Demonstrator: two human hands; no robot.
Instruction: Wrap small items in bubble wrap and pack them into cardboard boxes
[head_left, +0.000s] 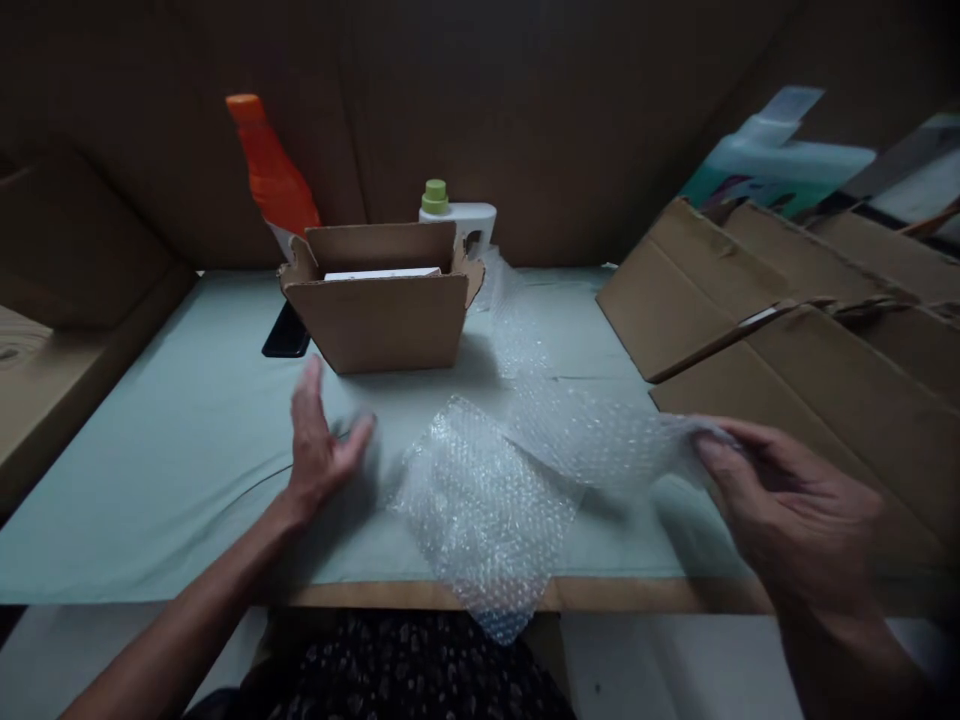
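Bubble wrap was the thing in play: a clear, crinkled sheet of bubble wrap (517, 480) lay across the pale green table cover (172, 440), one corner drooping over the near wooden edge. The right hand (787, 510) had its fingers closed on the sheet's right end, pinching it just above the surface, so that side rose in a slack ridge while the rest stayed flat. The left hand (319, 445) was spread wide, thumb out, holding nothing; it hovered beside the sheet's left edge, palm turned toward the wrap, though whether the fingertips grazed the cover I could not tell through the blur. A further length of the same film trailed back toward the rear of the table, which is probably why the front piece sat at a slant.

Behind the hands stood a small open brown cardboard box (382, 305), flaps up, with something flat and white inside, close enough to reach without leaning. A dark flat phone-like slab (286, 335) rested just beside the box's left corner. At the back wall an orange plastic bottle (274, 175) tilted leftward, and a white jug with a green cap (454, 212) stood upright behind the box. To the right, flattened brown cardboard sheets (787, 330) lay stacked and overlapping, well apart from the left hand.
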